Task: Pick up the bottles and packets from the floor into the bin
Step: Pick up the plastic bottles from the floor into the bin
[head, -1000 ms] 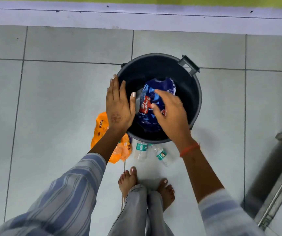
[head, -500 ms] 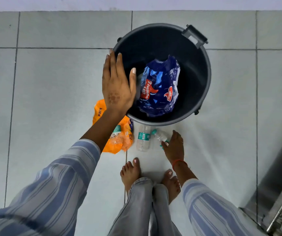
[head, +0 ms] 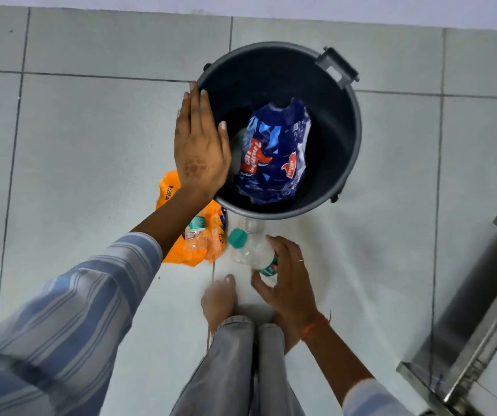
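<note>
A black round bin [head: 352, 139] stands on the tiled floor with a crumpled blue packet [head: 274, 157] inside it. My left hand [head: 200, 145] lies flat with fingers together on the bin's near-left rim and holds nothing. My right hand [head: 286, 283] is closed around a clear plastic bottle [head: 251, 249] with a green cap, lifted just above the floor in front of the bin. An orange packet [head: 208, 235] lies on the floor left of the bottle, partly under my left forearm, with a small crushed bottle [head: 194, 232] on it. Another clear bottle [head: 253, 225] lies against the bin's base.
My bare feet [head: 218, 298] stand just behind the bottles. A metal frame or shelf [head: 478, 340] runs along the right edge. A white skirting [head: 241, 7] borders the floor at the top.
My right hand left the blue packet in the bin, dropped to the floor in front of it and closed on the clear bottle, which is now lifted. My left hand stayed on the rim.
</note>
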Available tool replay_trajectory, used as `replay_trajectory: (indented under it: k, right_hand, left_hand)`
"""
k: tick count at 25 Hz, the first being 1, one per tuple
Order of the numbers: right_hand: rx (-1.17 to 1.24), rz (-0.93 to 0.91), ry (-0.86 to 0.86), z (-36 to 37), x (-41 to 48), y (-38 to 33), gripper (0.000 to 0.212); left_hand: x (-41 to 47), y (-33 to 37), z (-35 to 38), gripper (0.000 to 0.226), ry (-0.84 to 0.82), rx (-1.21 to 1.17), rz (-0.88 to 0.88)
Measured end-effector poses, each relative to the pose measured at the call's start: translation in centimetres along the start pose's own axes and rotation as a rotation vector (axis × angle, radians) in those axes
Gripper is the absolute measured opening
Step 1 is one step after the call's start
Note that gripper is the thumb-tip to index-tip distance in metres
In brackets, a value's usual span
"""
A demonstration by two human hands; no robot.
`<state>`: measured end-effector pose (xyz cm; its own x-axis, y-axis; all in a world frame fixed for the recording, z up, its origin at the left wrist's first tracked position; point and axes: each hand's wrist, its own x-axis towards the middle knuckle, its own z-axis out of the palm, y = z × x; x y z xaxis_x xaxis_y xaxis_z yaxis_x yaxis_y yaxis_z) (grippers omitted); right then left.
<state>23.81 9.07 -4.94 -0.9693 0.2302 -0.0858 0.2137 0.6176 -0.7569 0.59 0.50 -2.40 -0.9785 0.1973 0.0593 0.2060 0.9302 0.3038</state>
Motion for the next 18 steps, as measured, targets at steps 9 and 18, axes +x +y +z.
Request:
replay_trajectory:
  k: [9, 18]
  right_hand:
    - [-0.076, -0.036, 0.294, -6.4, 10.9, -6.6, 0.06]
    - [0.201, 0.078, 0.323, 0.5, 5.3, -10.8, 0.036]
  left_hand:
    - [-0.2, 0.2, -0.3, 0.056, -0.098, 0.039, -0.008]
    - [0.1, 0.0, -0.5, 0.055, -0.073, -0.014, 0.009]
